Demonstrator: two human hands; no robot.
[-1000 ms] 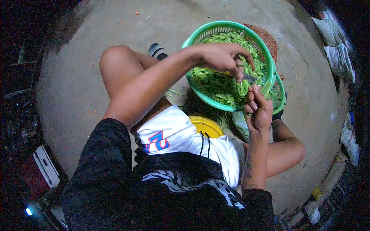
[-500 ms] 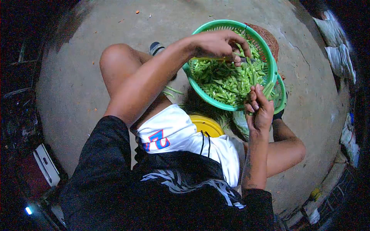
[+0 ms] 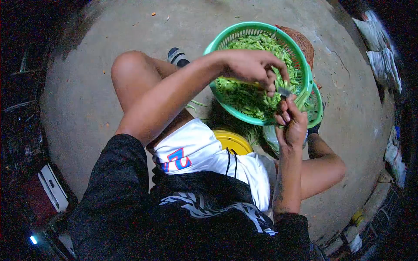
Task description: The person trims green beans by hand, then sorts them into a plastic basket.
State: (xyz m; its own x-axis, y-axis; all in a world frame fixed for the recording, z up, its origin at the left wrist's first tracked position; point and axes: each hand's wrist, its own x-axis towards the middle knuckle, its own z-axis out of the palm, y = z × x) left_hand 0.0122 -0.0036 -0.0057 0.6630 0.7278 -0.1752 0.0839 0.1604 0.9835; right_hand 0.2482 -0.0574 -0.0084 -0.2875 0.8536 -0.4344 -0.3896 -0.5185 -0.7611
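My left hand (image 3: 257, 69) reaches over a green plastic basket (image 3: 229, 114), its fingers closed round a knife. A short piece of the knife's blade (image 3: 284, 92) shows beyond the fingers, next to my right hand (image 3: 292, 122). My right hand is closed round a small bunch of green beans (image 3: 301, 101) at the basket's near right rim. Their tips point up toward the blade. Below both hands, the basket holds a heap of cut green bean pieces (image 3: 261, 42). My left hand and forearm hide part of the heap.
Another green basket (image 3: 320, 114) sits partly under the first, with a reddish-brown mesh sack (image 3: 300, 40) behind. A yellow round lid or stool (image 3: 233, 141) lies between my legs, beside a clear plastic bag (image 3: 271, 138). Loose beans (image 3: 198, 103) are on the concrete floor (image 3: 87, 95).
My left hand and the knife have moved down and slightly right, bringing the blade close to my right hand. My right hand has stayed nearly in place with the beans.
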